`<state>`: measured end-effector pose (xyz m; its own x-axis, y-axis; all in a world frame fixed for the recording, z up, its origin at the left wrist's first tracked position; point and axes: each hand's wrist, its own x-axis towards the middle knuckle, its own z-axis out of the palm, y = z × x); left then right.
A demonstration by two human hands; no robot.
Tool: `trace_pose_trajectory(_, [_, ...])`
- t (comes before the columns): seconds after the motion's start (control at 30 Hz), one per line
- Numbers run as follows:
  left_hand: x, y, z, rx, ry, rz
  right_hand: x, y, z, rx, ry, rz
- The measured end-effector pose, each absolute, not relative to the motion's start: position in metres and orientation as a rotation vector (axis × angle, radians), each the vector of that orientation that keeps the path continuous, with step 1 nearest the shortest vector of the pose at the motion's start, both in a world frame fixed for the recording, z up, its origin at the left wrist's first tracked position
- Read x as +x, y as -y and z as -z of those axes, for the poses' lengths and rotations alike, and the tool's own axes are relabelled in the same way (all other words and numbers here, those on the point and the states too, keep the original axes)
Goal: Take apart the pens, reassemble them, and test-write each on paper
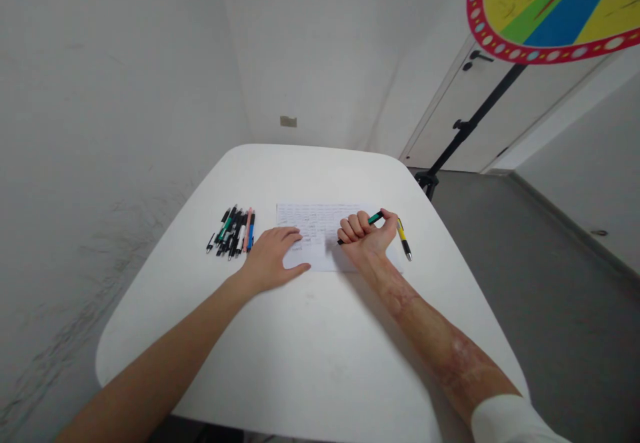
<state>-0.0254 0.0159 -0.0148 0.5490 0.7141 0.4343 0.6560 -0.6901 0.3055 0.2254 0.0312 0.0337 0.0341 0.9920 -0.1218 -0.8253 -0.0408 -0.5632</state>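
Note:
My right hand [367, 233] is closed around a green and black pen [375, 217], held above the right part of a paper sheet [320, 256]. The thumb lies near the pen's green end, and a dark end shows below the fist. Rows of handwriting cover the upper part of the sheet. My left hand [275, 256] rests flat, fingers spread, over the sheet's left edge and the table. Just right of my right hand lies a yellow and black pen [405, 239]. Left of my left hand is a pile of several pens [233, 233], mostly black, with green, white, pink and blue ones.
The white table [310, 363] has rounded corners and stands close to the walls. A colourful prize wheel [555, 3] on a black stand [463, 133] rises beyond its right side. A door [480, 116] is behind the stand.

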Motion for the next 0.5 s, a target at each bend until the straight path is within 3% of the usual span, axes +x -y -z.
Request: trace_pose_trajectory(0.5, [-0.0252,-0.0149,0.0123,2.639,-1.221,-0.754,0.2252,-0.0369,-0.0276,-0.59,0.559,-1.564])
